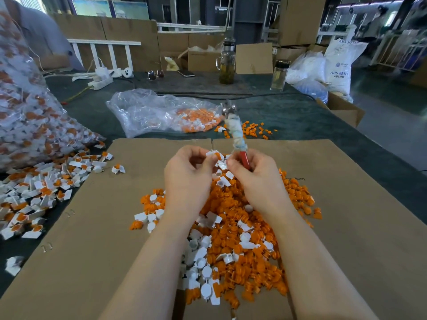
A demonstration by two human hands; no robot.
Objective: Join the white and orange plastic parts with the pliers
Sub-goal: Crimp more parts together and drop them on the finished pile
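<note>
Pliers (233, 132) ride upright in the right hand (254, 179), fingers curled round the red handles, metal nose pointing away above the loose pile of orange and white parts (242, 239). Left hand (187, 179), just above that pile's far edge, pinches a white part (213, 154) right beside the handles. Under the pile lies flat cardboard (92, 227).

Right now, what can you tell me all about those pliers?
The pliers stand nearly upright, pointing up and away from the person. The head at the top is shiny grey metal, blurred, so I cannot tell if the jaws are open. Below it the handles are wrapped in whitish, frayed cloth or tape, and a red handle end shows at the bottom. The right hand grips that red end, above the pile of parts. Nothing else touches the pliers.
</note>
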